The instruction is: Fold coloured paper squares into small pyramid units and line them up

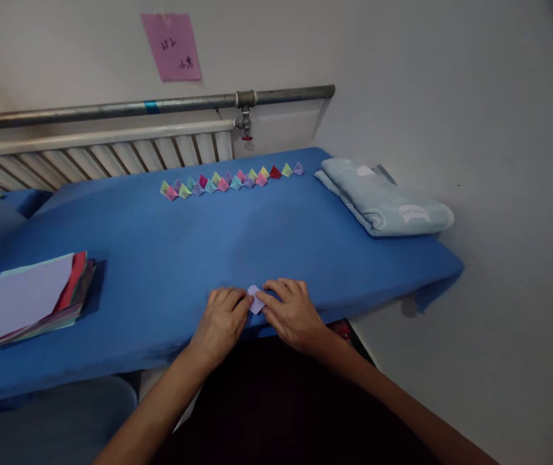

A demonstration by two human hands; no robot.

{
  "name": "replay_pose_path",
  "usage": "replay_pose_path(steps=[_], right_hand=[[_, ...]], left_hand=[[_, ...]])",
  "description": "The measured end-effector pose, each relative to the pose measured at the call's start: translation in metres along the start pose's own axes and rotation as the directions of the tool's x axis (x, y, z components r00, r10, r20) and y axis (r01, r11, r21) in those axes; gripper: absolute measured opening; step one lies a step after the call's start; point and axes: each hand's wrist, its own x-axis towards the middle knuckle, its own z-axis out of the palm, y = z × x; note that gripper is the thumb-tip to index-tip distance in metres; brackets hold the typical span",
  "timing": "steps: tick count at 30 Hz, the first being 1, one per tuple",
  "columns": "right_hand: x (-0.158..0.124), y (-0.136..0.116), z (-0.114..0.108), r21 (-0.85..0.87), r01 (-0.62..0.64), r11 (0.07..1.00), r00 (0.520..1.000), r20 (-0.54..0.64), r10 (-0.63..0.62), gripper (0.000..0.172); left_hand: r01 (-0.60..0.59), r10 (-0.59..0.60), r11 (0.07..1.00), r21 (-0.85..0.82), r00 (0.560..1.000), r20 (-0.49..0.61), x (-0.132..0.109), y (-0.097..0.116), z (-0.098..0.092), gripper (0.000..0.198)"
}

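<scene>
- Left hand grips the left edge of the lilac paper, between both hands.
- Right hand grasps its opposite edge.
- Best to press evenly, corners matched.

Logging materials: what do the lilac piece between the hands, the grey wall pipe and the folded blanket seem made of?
Lilac piece: matte paper, given its crisp edges. Grey wall pipe: probably metal, by its dull sheen. Folded blanket: likely soft, matte fabric, by rounded folds.
</scene>
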Motion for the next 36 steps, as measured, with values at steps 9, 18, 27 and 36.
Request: replay_pose_path(steps=[9,18,27,36], right_hand=[[0.001,-0.002,-0.004,-0.020,0.025,0.999,0.998,0.056,-0.024,0.033],[0.000,0.001,-0.003,-0.044,0.083,0.996,0.995,0.056,-0.080,0.037],[0.002,0.006,-0.004,-0.014,0.113,0.993,0.990,0.081,-0.112,0.035],[0.004,0.004,-0.009,0.001,0.102,0.995,0.989,0.106,-0.102,0.028]], left_hand=[[-0.030,0.031,0.999,0.015,0.999,-0.025,-0.003,0.003,-0.003,0.025],[-0.052,0.052,0.999,-0.005,0.999,-0.011,-0.007,0.001,-0.001,0.027],[-0.101,0.101,0.994,-0.033,0.995,0.018,0.001,-0.002,-0.004,0.024],[-0.159,0.158,0.987,-0.004,0.979,0.131,0.006,-0.010,-0.007,0.024]])
